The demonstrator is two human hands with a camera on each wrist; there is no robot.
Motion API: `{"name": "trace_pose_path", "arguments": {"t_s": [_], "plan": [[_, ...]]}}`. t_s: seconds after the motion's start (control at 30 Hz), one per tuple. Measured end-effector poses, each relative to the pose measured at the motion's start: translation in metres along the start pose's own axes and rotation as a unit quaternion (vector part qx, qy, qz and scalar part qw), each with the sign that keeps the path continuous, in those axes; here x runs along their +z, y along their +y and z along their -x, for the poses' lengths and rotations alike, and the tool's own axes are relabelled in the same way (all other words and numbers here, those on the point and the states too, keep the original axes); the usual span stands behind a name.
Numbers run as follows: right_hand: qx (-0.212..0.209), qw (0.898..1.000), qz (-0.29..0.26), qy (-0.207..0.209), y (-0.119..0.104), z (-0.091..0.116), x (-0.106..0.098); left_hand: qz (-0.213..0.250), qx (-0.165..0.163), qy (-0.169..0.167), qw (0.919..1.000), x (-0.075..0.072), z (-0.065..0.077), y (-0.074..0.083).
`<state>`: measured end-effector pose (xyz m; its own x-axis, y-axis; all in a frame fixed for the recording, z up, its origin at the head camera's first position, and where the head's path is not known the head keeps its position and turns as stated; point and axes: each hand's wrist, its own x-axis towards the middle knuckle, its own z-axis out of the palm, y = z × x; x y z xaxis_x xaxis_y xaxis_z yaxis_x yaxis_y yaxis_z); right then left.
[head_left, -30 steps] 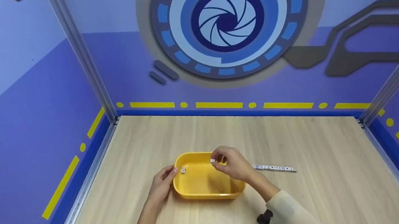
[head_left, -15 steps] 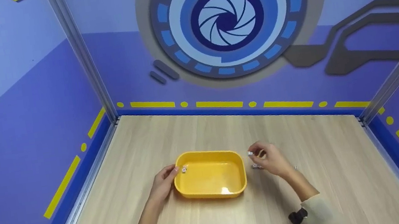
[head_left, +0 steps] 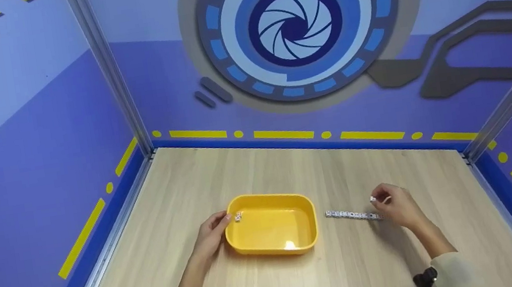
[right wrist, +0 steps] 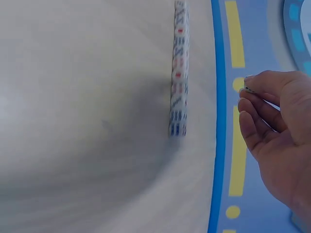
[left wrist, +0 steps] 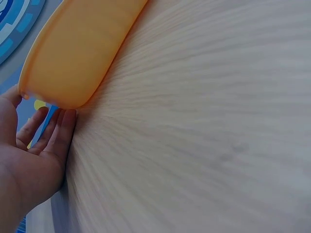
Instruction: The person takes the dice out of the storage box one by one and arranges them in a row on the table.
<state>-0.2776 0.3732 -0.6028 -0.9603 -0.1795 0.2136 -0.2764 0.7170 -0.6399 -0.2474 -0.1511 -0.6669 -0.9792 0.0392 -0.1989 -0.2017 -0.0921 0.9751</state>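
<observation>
A yellow plastic tray [head_left: 271,231] sits on the table, with dice [head_left: 238,217] at its inner left end. My left hand [head_left: 209,235] grips that end, the thumb over the rim; in the left wrist view the fingers [left wrist: 60,131] touch the outer wall. A straight row of white dice [head_left: 351,215] with red and dark-blue pips lies right of the tray. Above its right end, my right hand [head_left: 397,203] pinches one small white die [head_left: 373,198] between thumb and fingertips. In the right wrist view the die [right wrist: 248,89] is mostly hidden by the fingers.
The wooden table [head_left: 259,165] is enclosed by blue walls [head_left: 153,88] with yellow markings at the back and sides. Metal posts [head_left: 108,69] stand at the two back corners.
My right hand has moved from over the tray to the right, along the row of dice to its far end, with a die in its fingertips. The left hand stays on the tray.
</observation>
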Motion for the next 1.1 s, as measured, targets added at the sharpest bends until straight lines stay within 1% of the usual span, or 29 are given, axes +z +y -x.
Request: {"name": "trace_pose_path", "arguments": {"t_s": [0.17, 0.37, 0.4, 0.53, 0.67, 0.8, 0.97, 1.1], "plan": [[0.02, 0.999, 0.025, -0.007, 0.024, 0.015, -0.012, -0.012, -0.001, 0.007, 0.9999, 0.001, -0.001, 0.001], [0.044, 0.998, 0.048, -0.022, 0.041, 0.028, -0.017, -0.041, 0.003, 0.031, 0.9987, 0.001, -0.004, 0.004], [0.049, 0.997, 0.05, -0.025, 0.042, 0.03, -0.017, -0.047, 0.007, 0.034, 0.9983, 0.002, -0.004, 0.004], [0.064, 0.996, 0.049, -0.043, 0.046, 0.034, -0.013, -0.046, 0.005, 0.04, 0.9982, 0.001, -0.004, 0.004], [0.071, 0.995, 0.04, -0.054, 0.048, 0.037, -0.007, -0.037, 0.003, 0.033, 0.9988, 0.0, -0.003, 0.003], [0.078, 0.995, 0.04, -0.054, 0.049, 0.038, -0.001, -0.039, 0.004, 0.023, 0.9989, 0.001, -0.002, 0.003], [0.084, 0.994, 0.032, -0.055, 0.05, 0.04, 0.004, -0.059, 0.001, 0.029, 0.9978, 0.001, 0.001, 0.004], [0.083, 0.995, 0.031, -0.051, 0.052, 0.041, 0.008, -0.058, -0.001, 0.029, 0.9979, 0.001, 0.001, 0.002]]}}
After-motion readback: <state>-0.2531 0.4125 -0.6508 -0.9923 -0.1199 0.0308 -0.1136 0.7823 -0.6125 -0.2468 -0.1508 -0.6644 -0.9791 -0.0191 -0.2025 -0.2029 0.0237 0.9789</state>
